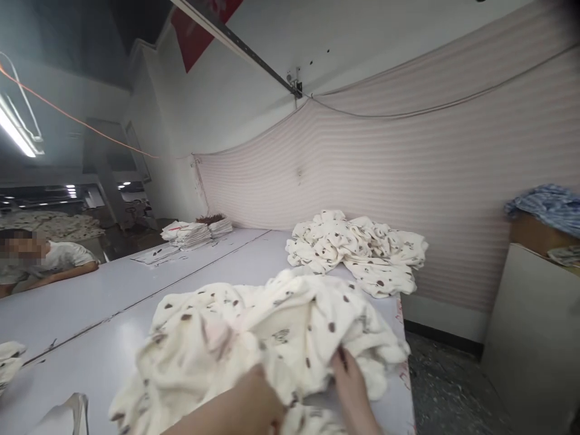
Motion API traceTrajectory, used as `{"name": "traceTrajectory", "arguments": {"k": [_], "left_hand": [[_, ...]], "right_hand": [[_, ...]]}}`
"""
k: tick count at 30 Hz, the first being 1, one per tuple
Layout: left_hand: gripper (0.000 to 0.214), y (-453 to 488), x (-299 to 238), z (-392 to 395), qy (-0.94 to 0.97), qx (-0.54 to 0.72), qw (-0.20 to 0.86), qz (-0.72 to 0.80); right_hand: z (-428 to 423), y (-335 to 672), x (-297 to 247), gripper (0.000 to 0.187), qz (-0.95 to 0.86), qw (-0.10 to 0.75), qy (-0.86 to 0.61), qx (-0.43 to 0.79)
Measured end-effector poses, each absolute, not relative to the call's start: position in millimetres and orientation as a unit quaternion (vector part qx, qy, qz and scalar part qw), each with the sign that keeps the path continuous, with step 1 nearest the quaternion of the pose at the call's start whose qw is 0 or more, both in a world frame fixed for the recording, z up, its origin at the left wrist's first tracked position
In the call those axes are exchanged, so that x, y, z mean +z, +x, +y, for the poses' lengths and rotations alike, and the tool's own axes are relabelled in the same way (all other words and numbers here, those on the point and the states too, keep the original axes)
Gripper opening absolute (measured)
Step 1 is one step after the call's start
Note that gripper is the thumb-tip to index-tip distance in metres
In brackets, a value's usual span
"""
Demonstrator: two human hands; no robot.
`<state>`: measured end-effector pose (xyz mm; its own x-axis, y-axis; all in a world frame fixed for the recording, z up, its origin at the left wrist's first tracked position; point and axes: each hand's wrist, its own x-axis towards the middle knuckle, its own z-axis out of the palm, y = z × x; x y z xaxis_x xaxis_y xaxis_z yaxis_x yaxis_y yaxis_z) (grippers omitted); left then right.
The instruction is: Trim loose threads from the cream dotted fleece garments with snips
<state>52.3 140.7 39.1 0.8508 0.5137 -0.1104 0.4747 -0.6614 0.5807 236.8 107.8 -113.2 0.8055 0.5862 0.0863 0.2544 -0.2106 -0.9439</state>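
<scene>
A bunched heap of cream, fleecy cloth [290, 326] with brown dots and small grey motifs lies on the table before me; a pale pink patch shows in its folds. Whether it is one piece or several, I cannot tell. My left hand [260, 396], somewhat blurred, is closed at the near side of the heap, its fingers curled against the cloth. My right hand [351, 380] grips the near right side of the cloth, with its fingertips partly hidden in the folds.
Another spotted cloth pile [353, 248] sits at the table's back right. Stacked papery pieces [190, 234] lie at the far edge of the pale table [136, 326]. A co-worker [67, 257] leans at the left. Beyond the right edge stand a grey panel [530, 338] and a box [530, 232].
</scene>
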Motion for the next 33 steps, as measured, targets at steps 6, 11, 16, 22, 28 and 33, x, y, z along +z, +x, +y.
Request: {"name": "traceTrajectory", "arguments": {"k": [6,11,16,22,28,33], "left_hand": [[0.025,-86,55,97,0.858,-0.171,0.018,0.484],[0.024,-92,48,16,0.814,-0.203,-0.060,0.541],[0.031,-16,1,-48,0.873,-0.019,0.194,0.448],[0.059,31,-55,-27,0.836,0.089,0.183,0.510],[0.054,37,-71,-25,0.811,0.211,0.198,0.509],[0.025,58,-70,-50,0.798,0.241,0.267,0.483]], "right_hand": [[23,144,-72,0.034,-0.590,0.486,-0.557,0.327],[-39,158,-57,0.028,-0.659,0.450,-0.488,0.353],[-62,192,-78,0.027,-0.623,0.493,-0.509,0.331],[-75,231,-108,0.023,-0.596,0.528,-0.566,0.213],[-71,239,-136,0.044,-0.570,0.518,-0.608,0.193],[-61,231,-102,0.023,-0.526,0.578,-0.519,0.345]]}}
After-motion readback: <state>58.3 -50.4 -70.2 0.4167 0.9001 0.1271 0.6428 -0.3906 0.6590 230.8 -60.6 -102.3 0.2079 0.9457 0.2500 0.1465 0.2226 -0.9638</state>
